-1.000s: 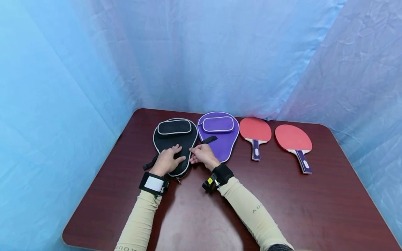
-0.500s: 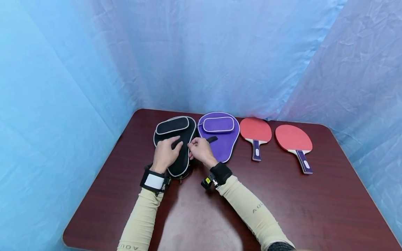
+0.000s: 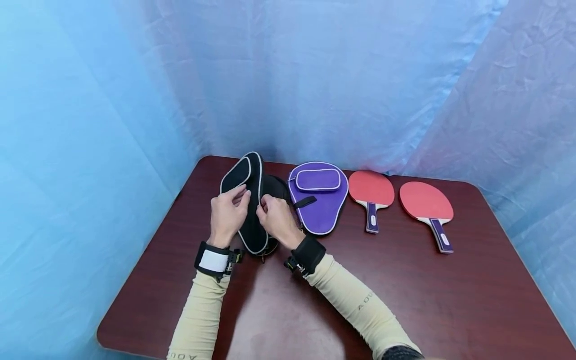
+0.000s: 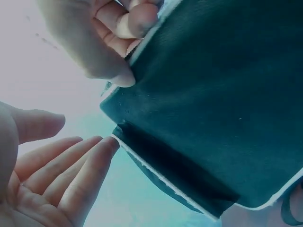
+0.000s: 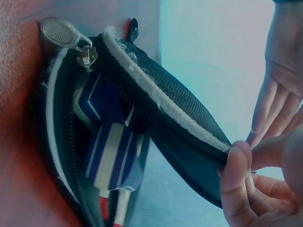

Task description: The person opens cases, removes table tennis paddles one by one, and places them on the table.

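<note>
A black paddle case (image 3: pixel 253 231) with white piping lies unzipped, its front cover raised and tilted to the left. My right hand (image 3: pixel 280 220) pinches the right edge of that cover between thumb and fingers. On the other side, my left hand (image 3: pixel 227 216) reaches to the cover's outer face. The left wrist view has its straight fingertips touching the pocket edge (image 4: pixel 163 177), with the thumb apart. Inside the case, the right wrist view shows blue striped paddle handles (image 5: pixel 111 156). A metal zipper pull (image 5: pixel 61 34) hangs at the case's narrow end.
Right of the black case lies a purple paddle case (image 3: pixel 318 210) with a black strap. Two red table tennis paddles (image 3: pixel 371 188) lie farther right, handles toward me. Blue curtains (image 3: pixel 315 85) stand behind the brown table (image 3: pixel 405 300).
The black case's cover has risen from nearly flat to a steep tilt leftward, pulled by my right hand at its edge. My left hand has come off the cover's middle and moved slightly left.
</note>
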The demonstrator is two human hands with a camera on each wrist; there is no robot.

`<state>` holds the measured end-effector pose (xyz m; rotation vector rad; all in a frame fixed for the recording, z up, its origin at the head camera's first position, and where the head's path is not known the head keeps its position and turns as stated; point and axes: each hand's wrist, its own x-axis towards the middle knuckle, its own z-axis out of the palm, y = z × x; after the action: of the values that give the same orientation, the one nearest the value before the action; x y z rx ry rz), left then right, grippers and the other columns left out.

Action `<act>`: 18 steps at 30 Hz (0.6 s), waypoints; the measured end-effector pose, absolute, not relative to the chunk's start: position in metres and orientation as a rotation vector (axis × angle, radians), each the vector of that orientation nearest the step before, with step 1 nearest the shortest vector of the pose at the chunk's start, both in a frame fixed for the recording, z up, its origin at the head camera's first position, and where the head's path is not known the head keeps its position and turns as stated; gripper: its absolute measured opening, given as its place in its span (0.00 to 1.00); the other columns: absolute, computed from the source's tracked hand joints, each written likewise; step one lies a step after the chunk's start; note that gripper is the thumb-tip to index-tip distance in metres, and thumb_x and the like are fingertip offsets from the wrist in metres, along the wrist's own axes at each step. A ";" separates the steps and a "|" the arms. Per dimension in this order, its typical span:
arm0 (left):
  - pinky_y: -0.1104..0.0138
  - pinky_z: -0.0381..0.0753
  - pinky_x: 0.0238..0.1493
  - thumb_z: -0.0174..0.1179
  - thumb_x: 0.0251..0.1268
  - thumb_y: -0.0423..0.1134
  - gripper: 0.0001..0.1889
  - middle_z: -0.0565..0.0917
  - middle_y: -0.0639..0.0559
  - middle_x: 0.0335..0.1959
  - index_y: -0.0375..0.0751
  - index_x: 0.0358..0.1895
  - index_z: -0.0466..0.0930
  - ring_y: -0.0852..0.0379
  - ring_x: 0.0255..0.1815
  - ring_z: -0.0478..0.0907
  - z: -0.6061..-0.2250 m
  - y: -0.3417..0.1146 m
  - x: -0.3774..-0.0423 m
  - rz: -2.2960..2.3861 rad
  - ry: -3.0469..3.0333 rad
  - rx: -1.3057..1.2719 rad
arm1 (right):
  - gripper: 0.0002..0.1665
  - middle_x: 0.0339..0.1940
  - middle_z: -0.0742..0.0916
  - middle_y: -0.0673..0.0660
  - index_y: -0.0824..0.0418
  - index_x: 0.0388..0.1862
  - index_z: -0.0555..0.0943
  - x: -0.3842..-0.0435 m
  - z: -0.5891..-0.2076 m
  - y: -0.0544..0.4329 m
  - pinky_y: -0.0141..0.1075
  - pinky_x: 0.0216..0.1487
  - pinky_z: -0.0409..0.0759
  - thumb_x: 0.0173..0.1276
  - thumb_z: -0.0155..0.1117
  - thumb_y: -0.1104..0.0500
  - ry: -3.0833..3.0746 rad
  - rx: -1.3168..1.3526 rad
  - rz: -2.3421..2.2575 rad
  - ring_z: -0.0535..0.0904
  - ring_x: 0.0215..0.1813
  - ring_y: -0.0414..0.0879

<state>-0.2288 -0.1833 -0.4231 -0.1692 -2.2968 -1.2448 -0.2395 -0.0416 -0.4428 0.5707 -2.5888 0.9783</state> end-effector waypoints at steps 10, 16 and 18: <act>0.56 0.87 0.40 0.63 0.68 0.41 0.17 0.89 0.39 0.40 0.31 0.53 0.84 0.47 0.36 0.89 -0.412 -0.201 -0.212 -1.288 -2.222 0.054 | 0.06 0.28 0.82 0.57 0.63 0.31 0.79 -0.219 -0.437 -0.072 0.41 0.31 0.83 0.68 0.62 0.62 -2.524 0.858 0.596 0.83 0.30 0.50; 0.54 0.86 0.40 0.64 0.67 0.40 0.17 0.88 0.36 0.39 0.30 0.51 0.85 0.45 0.36 0.89 -0.411 -0.217 -0.204 -1.227 -2.174 0.191 | 0.05 0.29 0.82 0.57 0.63 0.34 0.81 -0.211 -0.436 -0.090 0.36 0.32 0.82 0.70 0.62 0.62 -2.545 0.935 0.613 0.83 0.31 0.47; 0.53 0.86 0.39 0.64 0.66 0.41 0.18 0.88 0.35 0.40 0.30 0.51 0.85 0.44 0.36 0.88 -0.410 -0.222 -0.202 -1.225 -2.164 0.222 | 0.05 0.30 0.82 0.56 0.63 0.36 0.82 -0.209 -0.436 -0.094 0.33 0.32 0.81 0.71 0.62 0.62 -2.563 0.963 0.650 0.81 0.31 0.46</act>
<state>-0.2017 -0.2222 -0.4105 0.2216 -2.1638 -1.2250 -0.2092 -0.0944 -0.4360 0.9627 -2.5626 0.6503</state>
